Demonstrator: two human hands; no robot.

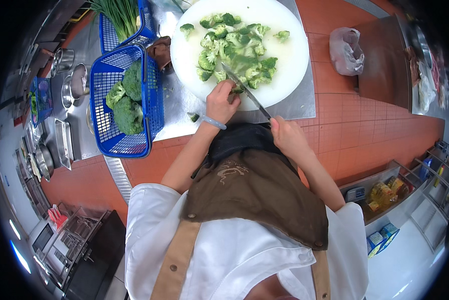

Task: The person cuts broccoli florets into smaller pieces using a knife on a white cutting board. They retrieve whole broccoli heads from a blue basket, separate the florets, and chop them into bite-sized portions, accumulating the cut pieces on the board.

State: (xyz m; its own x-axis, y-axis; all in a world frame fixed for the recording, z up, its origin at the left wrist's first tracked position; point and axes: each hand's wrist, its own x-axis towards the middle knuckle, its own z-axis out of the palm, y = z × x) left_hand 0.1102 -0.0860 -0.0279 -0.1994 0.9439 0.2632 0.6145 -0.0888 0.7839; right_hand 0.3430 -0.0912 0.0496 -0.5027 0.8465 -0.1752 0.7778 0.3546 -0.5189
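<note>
My right hand (289, 135) grips the handle of a kitchen knife (255, 100), whose blade slants up and left over the near edge of a round white cutting board (290, 80). Just left of the blade, the fingertips of my left hand (222, 99) pinch a small broccoli piece (238, 90), mostly hidden by fingers and blade. Cut broccoli florets (243, 48) lie heaped across the middle of the board. Single florets lie apart from the heap, one (187, 30) at the left and another (282, 35) at the right.
Left of the board, a blue plastic basket (157, 112) holds several broccoli heads (128, 116). Behind it, another blue basket (147, 22) contains green stalks (115, 18). A brown cloth (160, 52) and a stray floret (193, 117) lie on the metal table (179, 125).
</note>
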